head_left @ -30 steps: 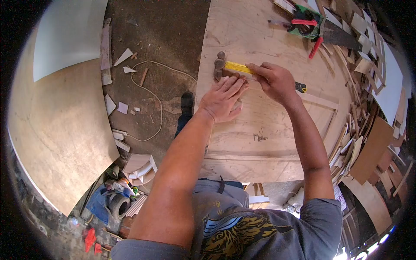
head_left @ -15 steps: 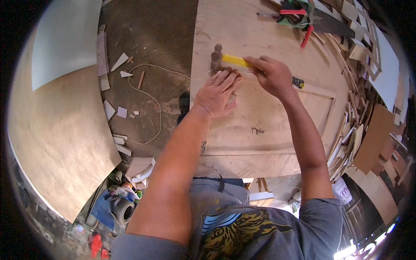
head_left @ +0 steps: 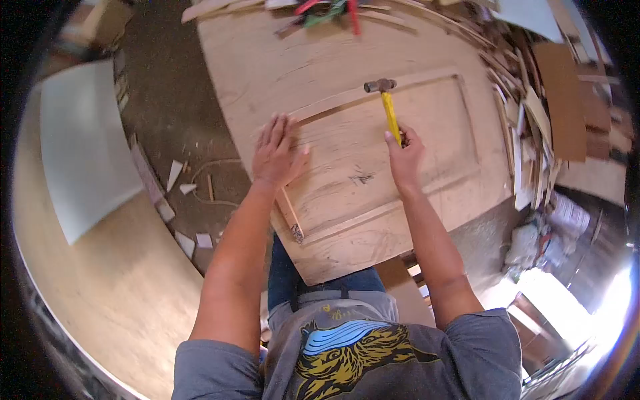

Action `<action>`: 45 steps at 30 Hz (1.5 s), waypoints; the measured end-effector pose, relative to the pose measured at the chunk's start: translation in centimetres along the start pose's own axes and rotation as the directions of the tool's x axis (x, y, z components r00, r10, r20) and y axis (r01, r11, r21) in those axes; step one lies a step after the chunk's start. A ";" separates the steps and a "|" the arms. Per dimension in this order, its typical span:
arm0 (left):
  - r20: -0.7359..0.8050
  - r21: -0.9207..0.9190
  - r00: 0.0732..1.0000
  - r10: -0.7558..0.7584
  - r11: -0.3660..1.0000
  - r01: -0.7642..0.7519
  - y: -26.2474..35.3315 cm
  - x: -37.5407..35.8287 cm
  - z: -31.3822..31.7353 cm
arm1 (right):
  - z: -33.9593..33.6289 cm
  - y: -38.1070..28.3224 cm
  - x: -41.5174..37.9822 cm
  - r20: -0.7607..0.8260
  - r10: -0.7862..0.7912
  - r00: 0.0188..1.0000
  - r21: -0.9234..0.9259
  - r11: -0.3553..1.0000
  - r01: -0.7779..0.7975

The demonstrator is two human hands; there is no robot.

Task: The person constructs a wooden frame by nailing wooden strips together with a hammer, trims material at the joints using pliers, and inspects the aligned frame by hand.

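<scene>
My right hand is closed around the yellow handle of a ball-peen hammer. The hammer's head points away from me, near the far strip of a rectangular wooden frame. That frame lies on a plywood sheet. Flat over the frame's far left corner rests my left hand, fingers stretched out, covering the joint beneath. Inside the frame lies a small dark cluster, too fine to make out.
Red-handled tools lie at the sheet's far edge. Wood offcuts are heaped along the right. Another large plywood sheet stands at the left, and scraps and a cord lie on the floor between.
The hammer has swung away from my left hand to the right, its head now pointing away from me. My hands are farther apart, and the whole view has turned.
</scene>
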State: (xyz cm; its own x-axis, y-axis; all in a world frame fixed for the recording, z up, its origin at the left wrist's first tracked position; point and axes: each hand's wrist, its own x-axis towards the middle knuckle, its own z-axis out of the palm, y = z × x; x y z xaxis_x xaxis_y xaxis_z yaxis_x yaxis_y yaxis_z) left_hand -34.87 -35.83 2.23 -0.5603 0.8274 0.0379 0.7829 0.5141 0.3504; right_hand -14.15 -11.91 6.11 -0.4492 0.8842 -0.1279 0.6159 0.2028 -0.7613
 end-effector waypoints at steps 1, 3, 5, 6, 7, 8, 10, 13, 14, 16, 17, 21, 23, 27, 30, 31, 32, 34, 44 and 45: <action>-0.009 0.002 1.000 0.012 1.000 -0.012 -0.1 0.0 0.1 | -0.9 1.9 -0.4 -0.029 0.006 1.000 -0.028 1.000 -0.007; -0.023 0.005 0.999 0.038 0.999 -0.038 -0.4 0.0 0.4 | -3.0 2.5 -1.7 -0.086 0.075 0.993 0.060 0.996 -0.070; -0.010 0.034 0.998 0.063 0.997 -0.063 -0.6 0.0 0.4 | -4.8 3.6 -3.1 -0.139 0.133 0.981 0.107 0.987 -0.119; -0.002 0.051 0.997 0.071 0.996 -0.071 -0.6 0.1 0.2 | -5.6 4.4 -3.6 -0.161 0.160 0.974 0.109 0.984 -0.144; 0.010 0.050 0.997 0.077 0.996 -0.077 -0.6 0.1 -0.1 | -6.3 5.0 -4.2 -0.178 0.185 0.966 0.111 0.980 -0.167; 0.022 0.051 0.997 0.079 0.995 -0.080 -0.6 0.1 -0.4 | -7.2 5.1 -4.7 -0.172 0.233 0.957 0.126 0.969 -0.213; 0.060 0.062 0.996 0.065 0.996 -0.068 -0.6 0.3 -0.9 | -8.8 4.9 -5.6 -0.145 0.322 0.936 0.156 0.941 -0.300; 0.089 0.070 0.994 0.061 0.995 -0.068 -0.6 0.6 -1.5 | -8.9 7.8 -6.8 -0.180 0.327 0.928 0.128 0.943 -0.307; 0.083 0.091 0.995 0.051 0.994 -0.059 -0.4 0.8 -1.6 | -9.3 7.7 -7.1 -0.186 0.333 0.924 0.114 0.942 -0.316; 0.074 0.128 0.997 0.026 0.991 -0.035 0.3 1.0 -1.4 | -9.7 7.2 -7.8 -0.196 0.346 0.917 0.077 0.938 -0.338; 0.063 0.122 0.998 0.030 0.992 -0.038 1.0 1.1 -1.2 | -9.9 6.8 -7.8 -0.162 0.382 0.910 0.071 0.924 -0.375; 0.003 0.053 1.000 0.006 0.999 -0.006 4.0 0.7 -0.8 | -9.8 4.7 -6.7 -0.093 0.346 0.934 0.086 0.937 -0.339; -0.008 0.005 0.999 -0.044 0.999 0.044 5.6 -0.6 -0.9 | -8.1 4.3 -6.8 -0.085 0.277 0.957 0.097 0.958 -0.269; -0.101 -0.040 0.991 -0.088 0.996 0.084 6.5 -2.0 0.3 | -4.3 2.5 -4.9 -0.092 0.212 0.973 0.067 0.976 -0.207; -0.145 -0.051 0.983 -0.114 0.993 0.108 5.6 -3.7 0.5 | -3.8 0.2 -4.3 -0.031 0.247 0.968 0.028 0.969 -0.246; -0.150 -0.062 0.981 -0.125 0.991 0.117 5.5 -3.9 0.5 | -3.7 -0.1 -4.1 -0.009 0.266 0.964 0.013 0.964 -0.265; -0.150 -0.085 0.980 -0.129 0.989 0.117 5.5 -4.3 0.3 | -3.5 0.3 -3.9 -0.045 0.215 0.975 -0.068 0.974 -0.218; -0.153 -0.137 0.978 -0.141 0.983 0.121 5.5 -5.0 -0.3 | -3.1 1.7 -3.8 -0.103 0.099 0.990 -0.239 0.963 -0.122; -0.203 -0.289 0.963 -0.177 0.951 0.114 7.2 -8.3 -2.5 | 0.1 3.2 -9.2 0.303 -0.374 0.876 -0.494 0.725 0.480; -0.205 -0.290 0.964 -0.171 0.951 0.107 7.3 -8.8 -2.0 | 0.3 3.1 -9.7 0.261 -0.394 0.881 -0.505 0.722 0.473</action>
State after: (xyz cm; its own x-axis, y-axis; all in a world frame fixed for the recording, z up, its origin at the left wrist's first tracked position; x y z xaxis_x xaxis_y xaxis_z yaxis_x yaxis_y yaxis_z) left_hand -24.76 -39.87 6.36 -0.7290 0.6633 0.1688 0.6063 0.5115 0.6089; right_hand -8.09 -19.95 4.80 -0.8074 0.5896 0.0216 0.5595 0.7768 -0.2892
